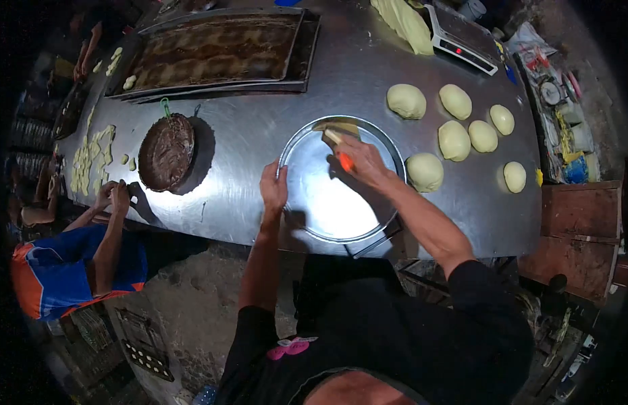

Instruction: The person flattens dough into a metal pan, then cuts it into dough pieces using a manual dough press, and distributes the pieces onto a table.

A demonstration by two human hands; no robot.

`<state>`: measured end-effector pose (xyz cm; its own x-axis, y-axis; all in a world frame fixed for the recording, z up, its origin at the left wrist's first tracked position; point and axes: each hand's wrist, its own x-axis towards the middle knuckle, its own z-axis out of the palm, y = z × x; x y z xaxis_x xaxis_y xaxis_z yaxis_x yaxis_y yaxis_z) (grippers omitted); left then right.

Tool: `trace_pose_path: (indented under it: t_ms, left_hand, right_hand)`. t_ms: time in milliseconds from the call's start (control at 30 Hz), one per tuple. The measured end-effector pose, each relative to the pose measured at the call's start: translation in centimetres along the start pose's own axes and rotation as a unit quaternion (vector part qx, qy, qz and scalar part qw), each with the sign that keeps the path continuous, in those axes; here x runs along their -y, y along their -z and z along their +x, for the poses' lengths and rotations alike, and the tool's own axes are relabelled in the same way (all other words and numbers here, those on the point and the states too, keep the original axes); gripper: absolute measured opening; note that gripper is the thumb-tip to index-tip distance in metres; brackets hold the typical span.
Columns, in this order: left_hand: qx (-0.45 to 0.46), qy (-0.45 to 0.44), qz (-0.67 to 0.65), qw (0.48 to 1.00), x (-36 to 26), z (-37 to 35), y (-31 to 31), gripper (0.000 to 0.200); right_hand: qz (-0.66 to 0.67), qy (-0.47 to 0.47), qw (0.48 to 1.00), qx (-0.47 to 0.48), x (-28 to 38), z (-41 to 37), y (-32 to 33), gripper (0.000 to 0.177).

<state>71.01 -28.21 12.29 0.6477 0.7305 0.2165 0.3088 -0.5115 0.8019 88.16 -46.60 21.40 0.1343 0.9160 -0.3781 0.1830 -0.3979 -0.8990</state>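
A large round metal pan [314,202] lies on the steel table in front of me. At its left rim is my left hand [273,187], its fingers closed on the edge. My right hand [365,160] reaches over the pan, wrapped round what looks like a brush [333,136] with a pale end and an orange part. The brush's tip is near the pan's far inner wall, where a brownish patch shows. Several smooth, pale dough balls [425,172] sit just right of the pan.
A digital scale [462,44] and a dough sheet [405,25] lie at the back. Stacked baking trays [216,50] occupy the far left. A round bowl of dark paste [167,152] stands left, beside small dough pieces [91,158] and another person's hands [113,197].
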Motion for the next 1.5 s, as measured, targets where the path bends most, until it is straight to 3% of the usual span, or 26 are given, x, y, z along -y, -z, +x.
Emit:
trace_pose_path:
  t_ms: [33,67,133,167,200,233,300,400,467,500,533,600,667,733,767,800,833,900,933,1000,1067,1200,1300,1367,1433,1500]
  left_hand:
    - [-0.009,0.018,0.009,1.0,0.4,0.0,-0.2,0.029]
    - [-0.04,-0.008,0.012,0.999,0.9,0.1,-0.3,0.03]
    - [-0.04,0.027,0.012,0.999,1.1,0.2,0.1,0.03]
    - [-0.039,0.024,0.009,0.999,0.9,0.8,0.6,0.03]
    - [-0.037,0.021,-0.002,0.999,0.9,1.0,1.0,0.031]
    - [-0.031,0.024,-0.011,0.999,1.0,0.4,1.3,0.032]
    - [-0.026,0.038,-0.02,0.999,1.3,0.4,1.0,0.033]
    - [-0.023,0.044,0.011,0.999,1.1,1.1,0.8,0.032]
    - [-0.03,0.05,-0.007,0.998,1.0,1.1,0.8,0.03]
    - [-0.03,0.049,-0.007,0.998,0.9,1.2,0.7,0.03]
    - [-0.029,0.035,-0.018,0.999,0.9,1.2,0.7,0.03]
    - [-0.031,0.023,-0.021,0.999,1.4,1.3,0.9,0.03]
    - [0.002,-0.012,-0.02,1.0,2.1,1.1,0.6,0.03]
    - [0.024,-0.004,-0.032,0.999,1.4,1.1,0.8,0.03]
    - [0.013,-0.016,-0.054,0.998,1.7,1.2,0.9,0.03]
    - [0.0,-0.027,-0.077,0.997,2.1,1.1,1.1,0.03]
    - [-0.004,-0.017,-0.036,0.999,2.1,1.2,2.3,0.029]
    - [0.016,0.008,-0.027,0.999,3.6,1.3,4.2,0.031]
    - [0.041,0.03,-0.019,0.999,3.4,1.4,5.1,0.031]
    - [0.045,0.012,-0.018,0.999,3.2,1.2,5.7,0.032]
    - [0.049,-0.016,-0.024,0.998,3.0,1.4,5.4,0.032]
    - [0.013,-0.026,-0.038,0.999,4.3,1.3,4.4,0.03]
    - [-0.025,0.023,-0.017,0.999,5.5,0.7,3.8,0.028]
    - [-0.049,0.023,-0.024,0.998,6.0,0.5,3.4,0.027]
    - [-0.061,-0.032,-0.003,0.998,6.1,0.5,2.9,0.028]
    - [0.056,0.112,-0.051,0.991,5.6,1.6,4.1,0.031]
  right_hand:
    - [-0.189,0.082,0.973,-0.108,0.3,1.7,-3.0,0.012]
    - [-0.372,0.16,0.889,-0.214,0.9,2.4,-4.9,0.001]
    - [-0.328,0.364,0.844,-0.218,2.0,-0.6,-8.5,0.008]
    - [-0.248,0.302,0.916,-0.088,0.7,-1.3,-7.7,0.013]
    - [-0.057,0.182,0.979,-0.068,-0.9,-1.0,-5.3,0.012]
    - [0.154,0.068,0.981,-0.095,-2.6,-0.5,-2.9,0.013]
    - [0.088,0.049,0.971,-0.215,-11.4,1.7,1.6,0.008]
    - [-0.184,0.068,0.964,-0.18,3.5,-7.9,-4.0,0.005]
    - [-0.222,0.237,0.941,-0.092,1.9,-10.3,-7.3,0.01]
    - [-0.19,0.225,0.955,-0.032,1.9,-10.9,-6.2,0.012]
    - [-0.067,0.074,0.992,-0.074,-0.6,-10.2,-4.8,0.015]
    - [0.01,-0.068,0.978,-0.196,-0.4,-6.2,2.3,0.013]
    - [0.404,-0.003,0.845,-0.35,-2.1,-0.1,4.3,0.017]
    - [0.54,0.054,0.795,-0.27,-4.9,6.3,1.7,0.022]
    - [0.534,0.029,0.808,-0.245,-4.0,7.7,-1.6,0.018]
    - [0.451,0.033,0.875,-0.171,-1.4,7.0,-4.1,0.013]
    - [0.32,-0.022,0.944,-0.082,-0.9,5.7,-5.0,0.013]
    - [0.028,-0.091,0.992,0.082,1.8,1.5,-3.5,0.011]
    - [-0.125,-0.104,0.975,0.15,4.1,-0.9,-1.8,0.008]
    - [-0.236,-0.078,0.953,0.171,3.9,-0.9,2.9,0.011]
    - [-0.446,-0.071,0.885,0.116,7.4,1.4,4.8,0.02]
    - [-0.399,0.312,0.855,-0.112,1.6,8.9,-0.2,0.019]
    - [-0.341,0.3,0.855,-0.253,0.9,4.5,0.5,0.015]
    - [-0.249,0.104,0.925,-0.268,0.2,-1.9,-0.2,0.015]
    - [-0.158,0.133,0.925,-0.32,0.8,-5.7,-5.2,0.013]
    - [-0.046,0.111,0.951,-0.284,1.3,-8.5,-6.5,0.014]
